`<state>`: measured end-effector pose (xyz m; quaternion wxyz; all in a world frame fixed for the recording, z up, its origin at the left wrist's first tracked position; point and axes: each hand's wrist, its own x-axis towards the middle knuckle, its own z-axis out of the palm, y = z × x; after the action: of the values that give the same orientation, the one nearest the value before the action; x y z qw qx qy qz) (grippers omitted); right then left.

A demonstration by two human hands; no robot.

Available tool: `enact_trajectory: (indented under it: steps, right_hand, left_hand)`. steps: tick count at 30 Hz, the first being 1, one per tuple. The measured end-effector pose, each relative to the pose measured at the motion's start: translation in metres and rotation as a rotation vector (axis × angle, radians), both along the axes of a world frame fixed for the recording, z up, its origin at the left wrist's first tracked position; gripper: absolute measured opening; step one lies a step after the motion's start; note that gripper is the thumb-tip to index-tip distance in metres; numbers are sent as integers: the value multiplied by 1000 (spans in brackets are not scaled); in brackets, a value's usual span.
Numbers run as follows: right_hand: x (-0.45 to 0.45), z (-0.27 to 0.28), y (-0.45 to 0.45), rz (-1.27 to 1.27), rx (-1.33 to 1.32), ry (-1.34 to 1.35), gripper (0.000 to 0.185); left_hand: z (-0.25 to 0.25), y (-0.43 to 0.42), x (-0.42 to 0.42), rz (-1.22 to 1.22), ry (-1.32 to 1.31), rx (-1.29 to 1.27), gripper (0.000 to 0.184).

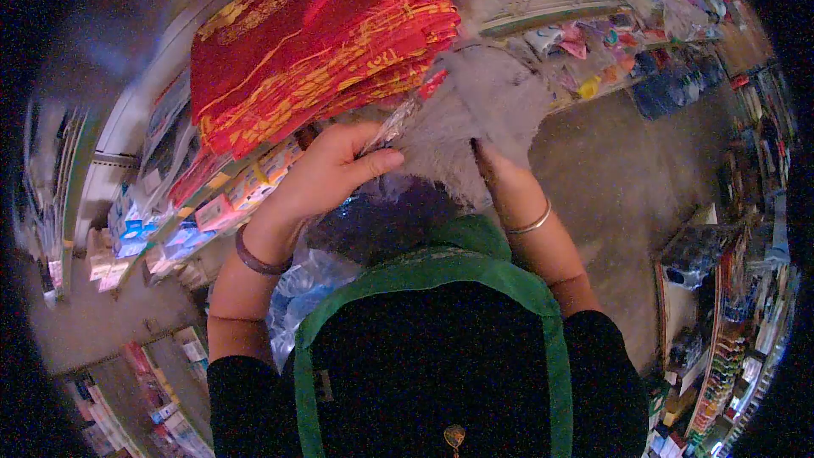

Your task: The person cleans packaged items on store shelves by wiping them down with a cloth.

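A grey, fuzzy-edged cloth (487, 97) is held up in front of my chest. My left hand (326, 171) grips a crinkled clear plastic piece (396, 125) at the cloth's left side, thumb pressed over it. At the cloth's right lower edge is my right hand (507, 176); its fingers are hidden behind the fabric. A stack of red fabric with gold patterns (314, 47) lies just beyond my left hand. Below the cloth, a dark shiny plastic bundle (394, 219) shows in front of my green apron.
Shelves with small boxes (216, 212) run along the left. Packaged colourful goods (589, 47) fill the shelf at the upper right. More racks of goods (729, 314) stand on the right, beside the brown floor (606, 178). Clear bluish plastic (309, 288) lies near my left forearm.
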<state>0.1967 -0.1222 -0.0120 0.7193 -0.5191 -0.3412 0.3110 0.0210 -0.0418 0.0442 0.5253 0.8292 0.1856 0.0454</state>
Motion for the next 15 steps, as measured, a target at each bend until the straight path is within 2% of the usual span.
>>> enact_trajectory:
  steps: [2, 4, 8, 11, 12, 13, 15]
  right_hand:
    - [2, 6, -11, -25, 9, 326, 39]
    - [15, 12, -23, -80, 49, 488, 41]
    - [54, 16, -43, -243, 163, 400, 43]
    - [62, 25, -57, -332, 141, 52, 44]
    - [58, 28, -59, -358, 99, -293, 45]
    - [50, 36, -58, -428, -39, -754, 45]
    - [30, 47, -53, -247, -17, -1274, 46]
  left_hand:
    - [-2, 1, -1, 0, -3, -37, 20]
    - [-4, 0, 0, 0, -31, -91, 20]
    - [-6, 7, 0, 111, -58, -63, 20]
    - [-1, 9, -1, 152, -74, 26, 20]
    - [3, 8, 1, 155, -66, 62, 21]
    - [7, 8, 4, 156, -56, 98, 21]
    - [12, 1, 11, 98, -73, 205, 20]
